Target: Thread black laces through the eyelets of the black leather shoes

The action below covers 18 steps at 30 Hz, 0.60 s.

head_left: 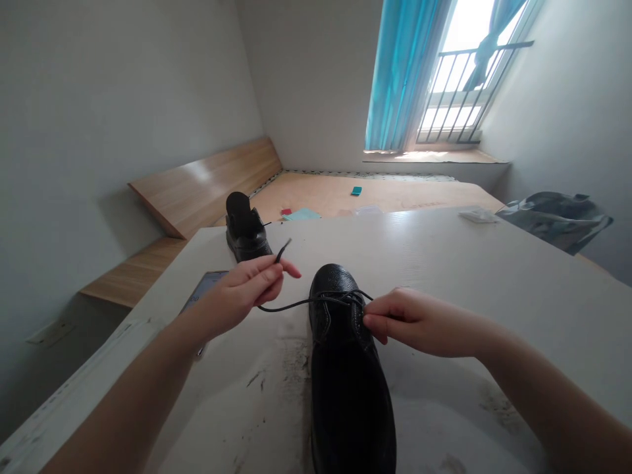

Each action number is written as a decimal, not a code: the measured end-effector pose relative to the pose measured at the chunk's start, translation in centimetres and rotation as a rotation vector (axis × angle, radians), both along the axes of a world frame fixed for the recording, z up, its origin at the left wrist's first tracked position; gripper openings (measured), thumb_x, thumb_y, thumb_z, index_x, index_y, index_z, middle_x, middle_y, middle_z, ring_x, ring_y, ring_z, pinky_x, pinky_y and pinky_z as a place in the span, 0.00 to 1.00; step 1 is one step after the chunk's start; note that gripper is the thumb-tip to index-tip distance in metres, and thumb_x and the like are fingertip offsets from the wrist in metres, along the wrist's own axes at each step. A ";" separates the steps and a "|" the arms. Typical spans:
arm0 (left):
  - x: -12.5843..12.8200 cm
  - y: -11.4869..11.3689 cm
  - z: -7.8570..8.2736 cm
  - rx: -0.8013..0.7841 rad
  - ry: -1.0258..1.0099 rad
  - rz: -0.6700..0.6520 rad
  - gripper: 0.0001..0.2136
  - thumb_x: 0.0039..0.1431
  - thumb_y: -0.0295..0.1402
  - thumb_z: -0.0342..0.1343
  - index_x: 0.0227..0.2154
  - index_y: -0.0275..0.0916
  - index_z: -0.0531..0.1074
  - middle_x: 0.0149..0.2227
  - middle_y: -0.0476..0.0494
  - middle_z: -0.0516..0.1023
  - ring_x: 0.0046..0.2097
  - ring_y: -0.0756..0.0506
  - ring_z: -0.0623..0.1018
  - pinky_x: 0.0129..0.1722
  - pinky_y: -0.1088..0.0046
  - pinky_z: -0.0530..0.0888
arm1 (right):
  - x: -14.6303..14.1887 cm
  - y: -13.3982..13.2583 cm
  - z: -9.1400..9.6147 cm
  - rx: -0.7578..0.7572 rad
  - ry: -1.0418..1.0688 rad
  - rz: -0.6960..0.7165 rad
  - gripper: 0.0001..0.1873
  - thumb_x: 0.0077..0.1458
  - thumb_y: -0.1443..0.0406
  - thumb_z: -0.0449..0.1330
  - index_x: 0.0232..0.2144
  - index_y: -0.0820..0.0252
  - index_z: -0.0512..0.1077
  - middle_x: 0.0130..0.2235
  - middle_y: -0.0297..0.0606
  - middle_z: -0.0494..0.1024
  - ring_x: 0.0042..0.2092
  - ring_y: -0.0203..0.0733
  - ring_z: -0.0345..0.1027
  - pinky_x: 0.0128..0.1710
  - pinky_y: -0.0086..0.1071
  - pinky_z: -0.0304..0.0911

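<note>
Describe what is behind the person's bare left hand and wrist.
Behind the left hand stands a black leather shoe, its tongue upright; its near end is covered. Behind the wrist lies a flat, pale-screened phone; its middle is hidden.

A smartphone (210, 283), partly hidden, was seen at the left of the white table (424, 243), and a clear plastic packet (478, 216) had been laid near its far right edge. Beyond, a tan bed (419, 194) was bordered at the left by a wood-grain headboard (212, 184); a small teal packet (356, 191) was left on it. The window (464, 26) was fronted by a metal railing (457, 99) and flanked by a turquoise curtain (402, 79). A grey bag (553, 217) was placed at the right.
</note>
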State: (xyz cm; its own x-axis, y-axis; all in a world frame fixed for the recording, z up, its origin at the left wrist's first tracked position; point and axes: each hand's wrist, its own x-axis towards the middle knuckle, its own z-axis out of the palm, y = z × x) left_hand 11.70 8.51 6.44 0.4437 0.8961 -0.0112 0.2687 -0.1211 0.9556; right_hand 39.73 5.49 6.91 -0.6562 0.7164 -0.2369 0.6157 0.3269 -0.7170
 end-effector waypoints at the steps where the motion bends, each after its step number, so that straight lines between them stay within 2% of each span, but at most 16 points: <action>1: 0.0 -0.1 -0.1 -0.020 0.023 -0.044 0.10 0.64 0.38 0.44 0.36 0.38 0.67 0.20 0.55 0.56 0.23 0.53 0.54 0.23 0.76 0.54 | 0.1 0.1 -0.1 0.023 0.001 0.002 0.20 0.63 0.56 0.49 0.24 0.60 0.67 0.24 0.31 0.66 0.27 0.32 0.56 0.27 0.28 0.53; 2: 0.1 -0.2 -0.1 -0.045 0.044 -0.082 0.08 0.64 0.35 0.44 0.36 0.39 0.66 0.21 0.55 0.57 0.23 0.52 0.55 0.24 0.76 0.55 | 0.1 0.1 -0.2 0.046 -0.004 -0.002 0.20 0.63 0.54 0.50 0.25 0.60 0.68 0.24 0.31 0.66 0.26 0.32 0.57 0.27 0.28 0.52; 5: 0.4 -0.5 -0.3 -0.072 0.125 -0.150 0.07 0.60 0.31 0.44 0.26 0.39 0.60 0.22 0.54 0.55 0.25 0.52 0.54 0.25 0.74 0.55 | -0.1 -0.1 -0.7 0.170 -0.050 -0.035 0.23 0.62 0.51 0.51 0.21 0.60 0.64 0.20 0.29 0.62 0.24 0.32 0.52 0.25 0.29 0.48; 8: 0.9 -1.0 -0.2 0.025 0.225 -0.146 0.13 0.62 0.37 0.42 0.23 0.39 0.56 0.24 0.52 0.57 0.27 0.51 0.58 0.27 0.73 0.58 | -0.4 -0.8 -1.2 0.333 -0.071 -0.059 0.25 0.65 0.53 0.44 0.20 0.59 0.57 0.20 0.30 0.60 0.24 0.33 0.52 0.27 0.31 0.47; 10: 1.1 -1.3 0.0 0.091 0.300 -0.149 0.15 0.63 0.41 0.42 0.23 0.39 0.59 0.26 0.52 0.59 0.30 0.50 0.61 0.30 0.73 0.60 | -0.6 -1.3 -1.5 0.403 -0.051 -0.080 0.24 0.67 0.56 0.40 0.22 0.58 0.60 0.22 0.32 0.64 0.26 0.35 0.57 0.30 0.32 0.49; 13: 1.3 -1.6 0.5 0.133 0.396 -0.263 0.15 0.63 0.39 0.42 0.22 0.38 0.59 0.24 0.53 0.57 0.28 0.51 0.61 0.28 0.74 0.58 | -0.6 -1.8 -1.5 0.419 -0.041 -0.096 0.21 0.67 0.59 0.39 0.26 0.58 0.64 0.26 0.35 0.69 0.29 0.38 0.62 0.31 0.32 0.52; 15: 1.4 -1.7 0.7 0.143 0.424 -0.319 0.14 0.62 0.35 0.43 0.21 0.38 0.56 0.22 0.54 0.54 0.26 0.52 0.58 0.26 0.74 0.55 | -0.5 -1.7 -1.4 0.382 -0.055 -0.081 0.19 0.67 0.59 0.41 0.27 0.58 0.63 0.26 0.33 0.68 0.29 0.37 0.62 0.30 0.31 0.52; 18: 1.4 -1.8 0.8 0.122 0.453 -0.332 0.13 0.58 0.31 0.44 0.19 0.38 0.51 0.21 0.54 0.50 0.24 0.53 0.54 0.24 0.73 0.52 | -0.4 -1.4 -1.2 0.351 -0.055 -0.055 0.18 0.66 0.59 0.44 0.25 0.58 0.61 0.24 0.31 0.65 0.27 0.34 0.59 0.28 0.30 0.51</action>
State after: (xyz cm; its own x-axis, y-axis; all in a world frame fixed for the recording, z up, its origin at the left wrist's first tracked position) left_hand 13.05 6.67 7.20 0.6768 0.7160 -0.1713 0.5768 -0.3711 0.7278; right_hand 39.30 4.05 5.70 -0.6075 0.7943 -0.0041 0.6737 0.5125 -0.5324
